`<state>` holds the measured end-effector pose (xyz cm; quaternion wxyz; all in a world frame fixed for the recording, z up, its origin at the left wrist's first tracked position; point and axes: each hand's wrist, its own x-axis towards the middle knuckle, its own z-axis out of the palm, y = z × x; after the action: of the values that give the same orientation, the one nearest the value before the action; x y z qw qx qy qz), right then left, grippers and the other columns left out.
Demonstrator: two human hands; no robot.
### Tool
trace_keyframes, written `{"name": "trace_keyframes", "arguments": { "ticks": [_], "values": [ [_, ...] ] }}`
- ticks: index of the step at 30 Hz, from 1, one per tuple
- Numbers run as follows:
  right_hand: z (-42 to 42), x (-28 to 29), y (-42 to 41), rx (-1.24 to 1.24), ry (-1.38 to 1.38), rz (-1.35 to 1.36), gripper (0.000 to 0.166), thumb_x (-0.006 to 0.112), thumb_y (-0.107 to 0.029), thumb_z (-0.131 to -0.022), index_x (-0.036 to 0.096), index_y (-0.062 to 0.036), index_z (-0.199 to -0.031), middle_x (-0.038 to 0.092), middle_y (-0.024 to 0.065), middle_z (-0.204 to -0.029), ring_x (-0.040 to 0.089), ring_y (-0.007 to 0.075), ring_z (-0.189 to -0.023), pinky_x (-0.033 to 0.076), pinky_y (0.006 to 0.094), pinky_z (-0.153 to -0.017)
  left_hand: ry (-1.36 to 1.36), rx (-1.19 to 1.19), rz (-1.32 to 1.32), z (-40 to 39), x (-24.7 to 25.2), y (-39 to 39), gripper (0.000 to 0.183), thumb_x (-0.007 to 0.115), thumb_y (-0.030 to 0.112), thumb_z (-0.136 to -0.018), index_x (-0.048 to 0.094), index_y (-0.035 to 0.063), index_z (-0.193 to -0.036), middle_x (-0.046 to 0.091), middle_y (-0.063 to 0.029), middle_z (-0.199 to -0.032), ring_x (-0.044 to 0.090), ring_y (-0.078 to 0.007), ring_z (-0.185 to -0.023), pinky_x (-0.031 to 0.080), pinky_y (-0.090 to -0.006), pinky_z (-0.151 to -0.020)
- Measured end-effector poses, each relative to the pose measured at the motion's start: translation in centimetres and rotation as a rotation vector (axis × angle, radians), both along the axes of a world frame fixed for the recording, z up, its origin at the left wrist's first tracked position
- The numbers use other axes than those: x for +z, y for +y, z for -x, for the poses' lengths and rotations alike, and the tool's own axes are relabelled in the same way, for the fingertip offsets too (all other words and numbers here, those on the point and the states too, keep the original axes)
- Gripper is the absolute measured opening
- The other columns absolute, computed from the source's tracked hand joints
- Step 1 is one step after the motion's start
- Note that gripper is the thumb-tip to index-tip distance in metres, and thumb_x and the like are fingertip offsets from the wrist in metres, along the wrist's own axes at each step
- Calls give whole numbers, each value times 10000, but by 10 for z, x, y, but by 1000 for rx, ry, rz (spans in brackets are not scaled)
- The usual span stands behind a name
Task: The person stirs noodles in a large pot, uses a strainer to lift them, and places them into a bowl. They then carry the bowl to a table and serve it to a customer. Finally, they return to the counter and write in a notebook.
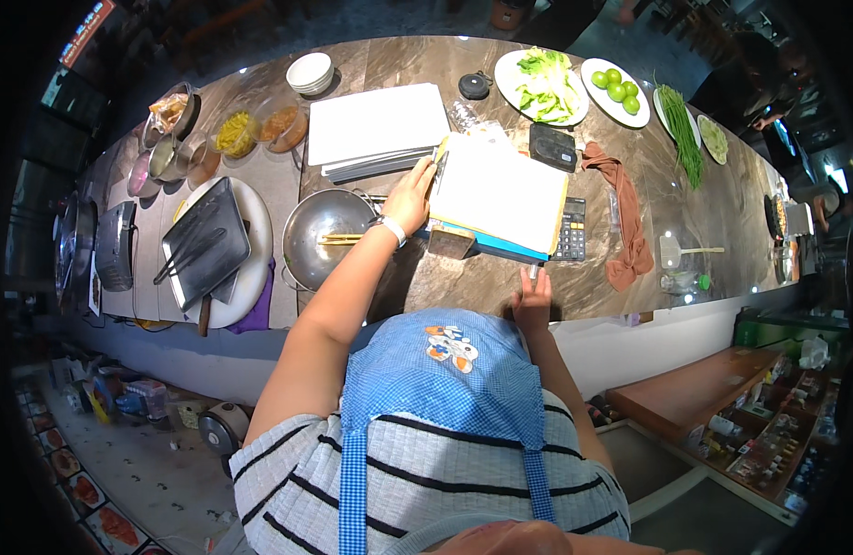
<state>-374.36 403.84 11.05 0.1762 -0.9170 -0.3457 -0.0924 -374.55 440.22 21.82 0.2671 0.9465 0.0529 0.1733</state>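
Observation:
My left hand (411, 198) lies with straight fingers along the left edge of a bright stack of white paper sheets (499, 191). Yellowish edges and a blue folder or board (496, 241) show under the sheets. My right hand (533, 300) is at the stack's front edge, fingers stretched out. A small pale piece (534, 270) is at its fingertips; whether they touch it is unclear. A small brown box-like block (451, 241) stands at the stack's front left. To the right lies a black calculator (573, 229), partly covered by the sheets.
Left of my forearm, a steel wok (322, 222) holds wooden chopsticks (341, 238). Further left, a dark tray with tongs (208, 243) lies on a round white board (260, 263). A white-topped stack (378, 125), a lettuce plate (506, 87) and a brown cloth (624, 215) lie beyond.

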Motion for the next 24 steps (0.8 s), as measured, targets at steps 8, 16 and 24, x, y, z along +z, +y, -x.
{"name": "trace_keyframes", "arguments": {
  "ticks": [8, 16, 24],
  "values": [
    [-1, 5, 5, -77, 155, 216, 682, 667, -209, -748, 390, -65, -1353, 303, 358, -1344, 329, 505, -1225, 337, 524, -1016, -26, -13, 47, 2, -5, -2, 592, 495, -50, -708, 402, -10, -1292, 328, -146, -1419, 404, -355, -1236, 367, -401, -1028],
    [-15, 6, 12, -53, 24, 57, 474, 583, -127, -722, 549, 25, -1169, 506, 243, -1042, 511, 371, -905, 454, 441, -802, -17, 9, 31, 4, -7, -1, 561, 477, -40, -735, 418, 7, -1291, 321, -123, -1427, 401, -328, -1236, 375, -391, -1022],
    [16, 2, -2, -51, 24, 1, 281, 590, -99, -757, 624, -51, -1032, 503, 164, -851, 532, 329, -789, 456, 427, -696, -11, -13, 37, 3, -6, 1, 567, 476, -47, -723, 422, 6, -1285, 335, -133, -1416, 409, -339, -1224, 376, -399, -1015]
  ]
}}
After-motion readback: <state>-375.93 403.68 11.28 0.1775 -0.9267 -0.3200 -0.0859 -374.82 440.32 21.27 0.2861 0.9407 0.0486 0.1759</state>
